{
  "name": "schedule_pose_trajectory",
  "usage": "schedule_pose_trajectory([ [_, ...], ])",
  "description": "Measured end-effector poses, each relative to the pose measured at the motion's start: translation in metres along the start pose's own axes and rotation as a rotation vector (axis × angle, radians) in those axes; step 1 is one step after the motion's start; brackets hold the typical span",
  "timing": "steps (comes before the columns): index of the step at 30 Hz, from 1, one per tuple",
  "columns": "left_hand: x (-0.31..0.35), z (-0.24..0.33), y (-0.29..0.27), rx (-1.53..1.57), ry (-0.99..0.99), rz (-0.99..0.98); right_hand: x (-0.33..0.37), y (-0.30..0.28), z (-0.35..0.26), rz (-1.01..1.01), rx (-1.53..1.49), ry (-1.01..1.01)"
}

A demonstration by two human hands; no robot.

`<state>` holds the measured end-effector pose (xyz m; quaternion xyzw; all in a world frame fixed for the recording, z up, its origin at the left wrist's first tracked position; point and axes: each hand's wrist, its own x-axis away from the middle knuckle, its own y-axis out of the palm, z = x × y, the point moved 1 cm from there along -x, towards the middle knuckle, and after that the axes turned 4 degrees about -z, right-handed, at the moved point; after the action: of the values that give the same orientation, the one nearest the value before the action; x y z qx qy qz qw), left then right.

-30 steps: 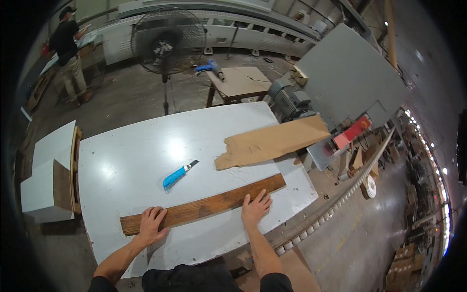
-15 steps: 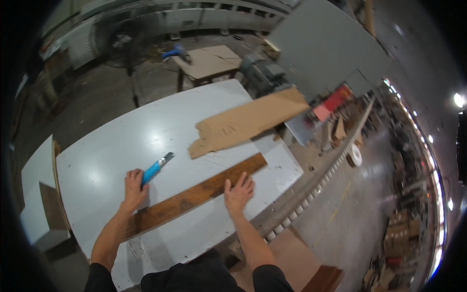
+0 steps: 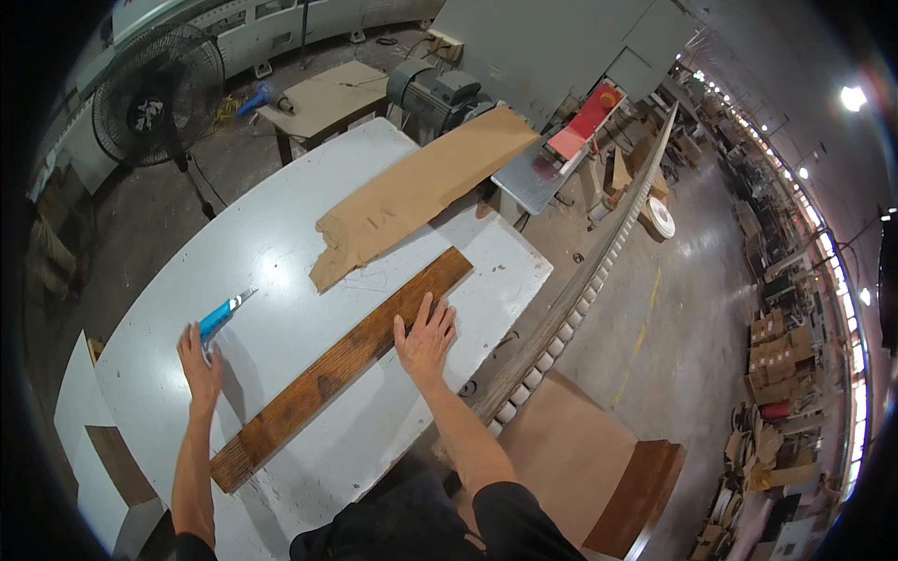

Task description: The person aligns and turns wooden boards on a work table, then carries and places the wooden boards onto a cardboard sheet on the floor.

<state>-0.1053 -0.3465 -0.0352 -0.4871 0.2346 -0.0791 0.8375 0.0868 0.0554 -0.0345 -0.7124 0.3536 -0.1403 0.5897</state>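
Note:
A long brown wooden board (image 3: 323, 383) lies slantwise on a white tabletop (image 3: 271, 238), its grain and dark patches showing. My right hand (image 3: 426, 344) rests on the board's right edge toward its far end, fingers spread and stretched out. To the left of the board, my left hand (image 3: 199, 366) has the handle end of a blue utility knife (image 3: 218, 319) between thumb and fingers. The knife's bare blade points away to the upper right, over the tabletop. Beyond the board lies a torn-ended strip of brown cardboard (image 3: 421, 192).
A black fan (image 3: 154, 98) stands at the far left. Behind the table are a small stand (image 3: 327, 101) with a blue power tool (image 3: 265, 97) and a grey motor (image 3: 435, 93). A roller rail (image 3: 561, 338) runs along the right. Brown panels (image 3: 641, 496) lie at lower right.
The view has turned, shifting the whole scene leftward. My left hand has drawn the knife a little left, away from the cardboard. My right hand's fingers reach further onto the board.

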Motion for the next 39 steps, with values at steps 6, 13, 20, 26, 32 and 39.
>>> schedule_pose_trajectory([
  [6, 0.102, 0.088, -0.025, 0.105, 0.239, -0.320, 0.002, -0.005, 0.000, 0.010, 0.000, -0.001],
  [13, 0.139, 0.110, -0.026, 0.054, 0.181, -0.442, -0.001, -0.003, 0.002, 0.050, -0.009, -0.007],
  [20, 0.146, 0.114, -0.019, 0.016, 0.178, -0.406, 0.001, -0.004, 0.008, 0.039, -0.005, -0.019],
  [26, 0.148, 0.116, -0.019, 0.013, 0.154, -0.419, 0.002, -0.004, 0.013, 0.028, -0.031, -0.011],
  [32, 0.146, 0.133, -0.034, 0.032, 0.142, -0.467, 0.003, -0.008, 0.010, 0.021, -0.088, -0.004],
  [39, 0.139, 0.149, -0.048, -0.034, 0.219, -0.474, 0.004, -0.001, 0.011, 0.028, -0.085, 0.020],
])
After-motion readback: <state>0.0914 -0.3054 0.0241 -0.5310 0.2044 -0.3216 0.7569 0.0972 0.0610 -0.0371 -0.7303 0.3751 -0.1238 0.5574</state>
